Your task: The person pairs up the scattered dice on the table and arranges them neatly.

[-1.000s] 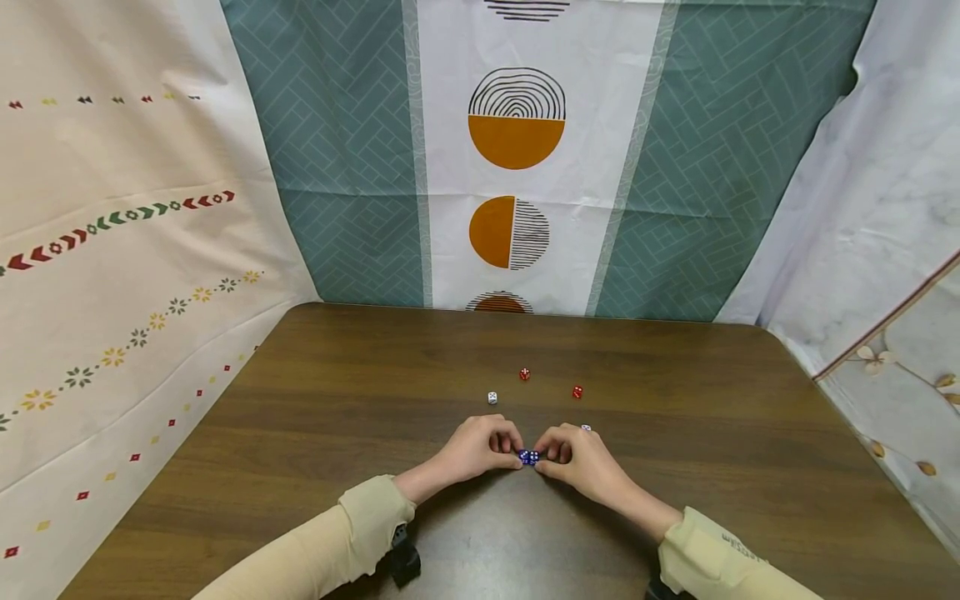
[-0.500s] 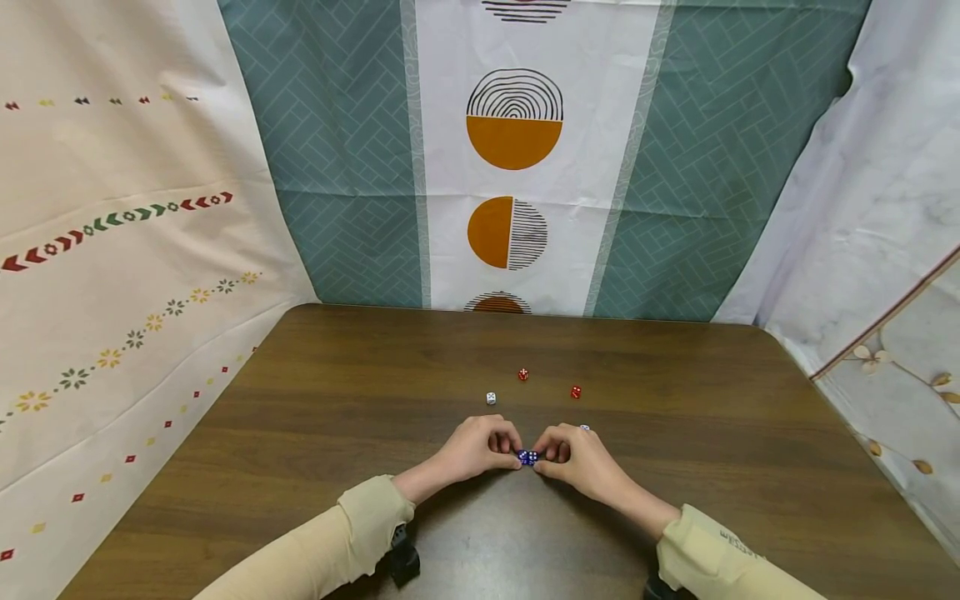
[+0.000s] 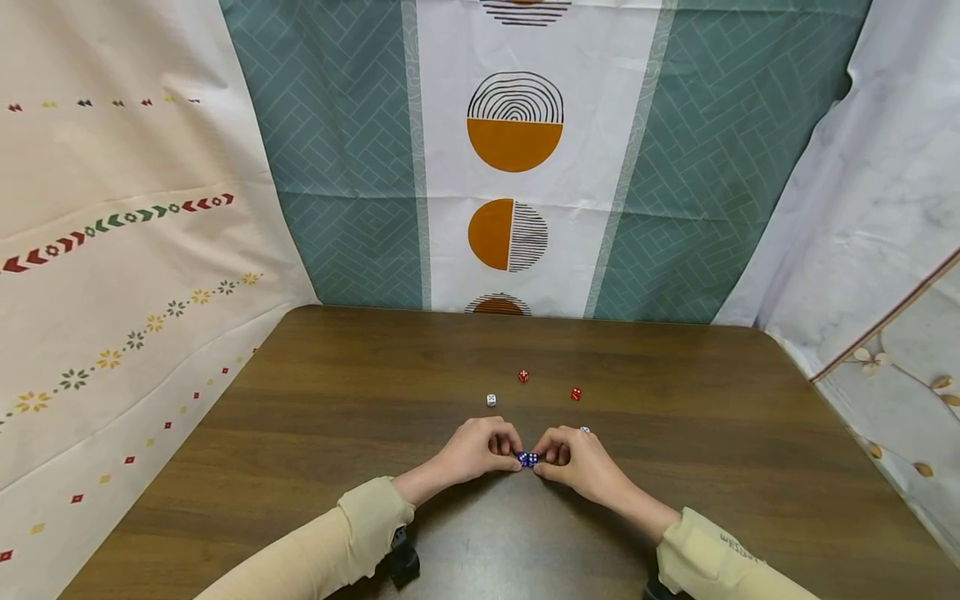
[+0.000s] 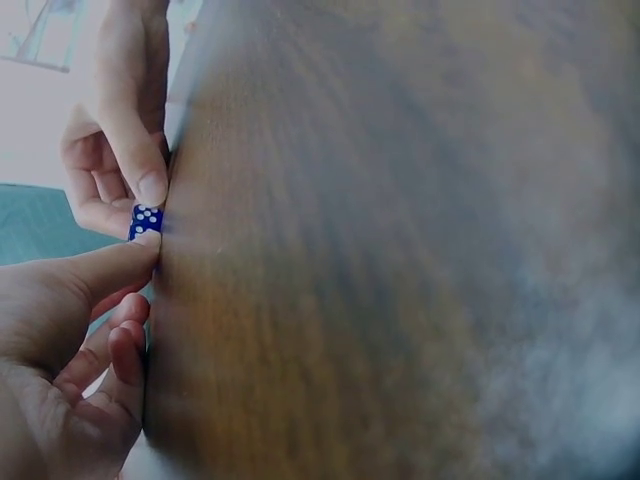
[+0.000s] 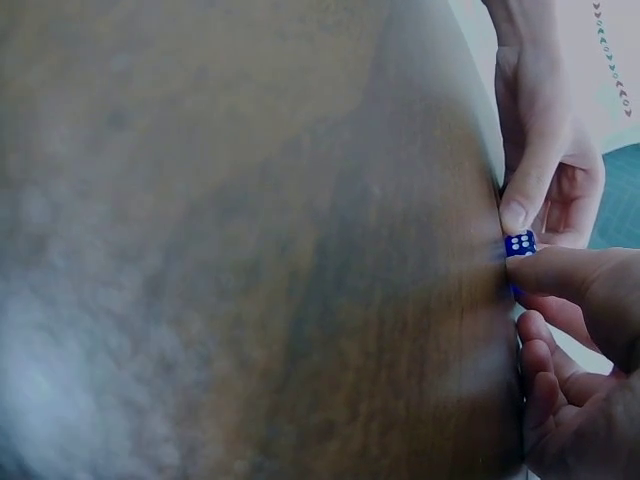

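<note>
Two blue dice with white pips sit side by side on the table, in front of the person. My left hand [image 3: 480,447] pinches the left blue die [image 3: 522,459] between thumb and fingers. From the other side, my right hand [image 3: 582,461] pinches the right blue die [image 3: 532,459]. The dice appear to touch. In the left wrist view, a blue die [image 4: 148,215] shows between the two thumbs, partly covered by fingertips. The right wrist view shows a blue die [image 5: 519,244] with white pips at the thumb tips.
Beyond the hands lie a white die [image 3: 491,400], a red die [image 3: 523,376] and another red die [image 3: 576,393]. A second white die [image 3: 585,430] is mostly hidden behind the right hand. The brown wooden table [image 3: 360,375] ends at hanging patterned cloths [image 3: 345,167].
</note>
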Action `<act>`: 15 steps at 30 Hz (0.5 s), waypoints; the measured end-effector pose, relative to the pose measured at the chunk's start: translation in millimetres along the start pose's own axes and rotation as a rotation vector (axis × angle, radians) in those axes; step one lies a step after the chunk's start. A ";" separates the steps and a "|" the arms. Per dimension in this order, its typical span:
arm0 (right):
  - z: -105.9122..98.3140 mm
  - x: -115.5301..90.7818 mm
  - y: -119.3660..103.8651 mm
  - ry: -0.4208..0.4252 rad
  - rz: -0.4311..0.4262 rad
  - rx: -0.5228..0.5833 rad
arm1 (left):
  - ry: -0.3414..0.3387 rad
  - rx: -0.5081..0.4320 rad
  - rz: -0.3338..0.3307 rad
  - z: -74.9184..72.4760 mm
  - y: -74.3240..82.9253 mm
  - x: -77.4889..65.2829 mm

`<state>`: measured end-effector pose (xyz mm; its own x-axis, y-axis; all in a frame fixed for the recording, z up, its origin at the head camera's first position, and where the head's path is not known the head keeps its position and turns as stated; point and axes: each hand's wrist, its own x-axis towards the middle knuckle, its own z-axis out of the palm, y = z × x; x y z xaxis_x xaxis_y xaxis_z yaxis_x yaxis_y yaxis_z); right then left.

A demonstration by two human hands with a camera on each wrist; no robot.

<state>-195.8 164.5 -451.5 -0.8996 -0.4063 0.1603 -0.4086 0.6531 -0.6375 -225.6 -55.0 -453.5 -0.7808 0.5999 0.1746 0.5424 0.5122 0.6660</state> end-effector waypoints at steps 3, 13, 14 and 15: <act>-0.4 -0.1 -0.6 -0.006 0.000 0.010 | 0.002 0.002 0.004 0.1 -0.2 -0.1; -1.1 0.0 -1.3 -0.023 0.003 0.019 | 0.004 0.000 -0.001 0.1 1.0 -1.0; -1.3 0.0 -1.2 -0.024 0.002 0.020 | 0.004 0.000 -0.001 0.0 1.3 -1.0; -1.4 0.0 -1.0 -0.024 0.001 0.021 | 0.004 -0.002 -0.001 -0.1 1.5 -0.9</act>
<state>-195.6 164.7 -449.7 -0.8961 -0.4208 0.1415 -0.4038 0.6402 -0.6536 -224.1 -54.9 -452.6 -0.7827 0.5969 0.1764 0.5408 0.5119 0.6675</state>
